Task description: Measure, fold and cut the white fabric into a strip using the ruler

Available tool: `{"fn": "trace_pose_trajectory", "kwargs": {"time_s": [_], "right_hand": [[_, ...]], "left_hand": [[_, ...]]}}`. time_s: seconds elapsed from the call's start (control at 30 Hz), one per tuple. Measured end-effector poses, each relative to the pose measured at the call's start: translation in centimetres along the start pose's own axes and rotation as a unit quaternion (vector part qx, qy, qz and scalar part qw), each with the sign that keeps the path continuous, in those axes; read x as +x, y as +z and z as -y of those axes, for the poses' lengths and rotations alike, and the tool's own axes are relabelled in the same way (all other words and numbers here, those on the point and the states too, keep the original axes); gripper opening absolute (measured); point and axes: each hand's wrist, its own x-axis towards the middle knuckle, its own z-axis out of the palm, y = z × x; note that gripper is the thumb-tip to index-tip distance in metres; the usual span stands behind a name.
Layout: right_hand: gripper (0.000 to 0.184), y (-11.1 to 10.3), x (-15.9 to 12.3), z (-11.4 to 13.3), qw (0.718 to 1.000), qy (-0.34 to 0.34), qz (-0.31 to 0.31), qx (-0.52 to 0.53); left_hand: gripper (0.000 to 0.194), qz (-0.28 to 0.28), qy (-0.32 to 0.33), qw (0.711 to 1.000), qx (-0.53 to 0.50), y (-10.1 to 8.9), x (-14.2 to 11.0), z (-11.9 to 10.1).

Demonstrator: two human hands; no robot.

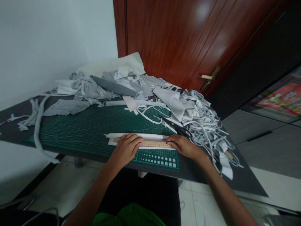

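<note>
Pressing a wooden ruler (152, 144) lengthwise on a narrow white fabric strip (138, 136) atop a green cutting mat (89, 135); left hand (127, 150) and right hand (183, 147) lie flat, fingers open, not gripping.

Both bare forearms reach out from the bottom of the view, the left forearm (94, 188) coming in from about seven o'clock and the right forearm (225, 191) from about five o'clock. They angle inward, so the two hands sit close together at about twelve o'clock. The left hand (127, 149) lies palm down, its wrist low and nearly straight, with the fingers (134, 139) slightly spread and pointing toward one o'clock. The right hand (184, 147) also lies palm down, its fingertips pointing toward nine o'clock. The hands stay apart, neither touching the other.
</note>
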Motion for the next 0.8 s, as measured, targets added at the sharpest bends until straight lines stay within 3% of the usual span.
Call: {"fn": "trace_pose_trajectory", "kwargs": {"time_s": [0.37, 0.57, 0.67, 0.8], "right_hand": [[0.031, 1.5, -0.4, -1.5, 0.994, -0.047, -0.100, -0.018], [0.031, 0.8, 0.2, 0.2, 0.998, -0.023, -0.021, 0.055], [0.034, 0.6, 1.8, 0.7, 0.995, -0.039, -0.005, 0.087], [0.023, 1.2, 4.7, 0.9, 0.993, -0.067, 0.011, 0.094]], "left_hand": [[0.035, 0.000, 0.002, 1.000, -0.029, -0.1, -0.3, 0.1], [0.032, -0.001, 0.012, 1.000, -0.011, -0.2, -0.1, -0.1], [0.030, 0.001, 0.025, 1.000, -0.010, -0.2, 0.0, 0.0], [0.028, 0.000, 0.032, 0.999, -0.013, -0.1, -0.1, 0.2]]}}
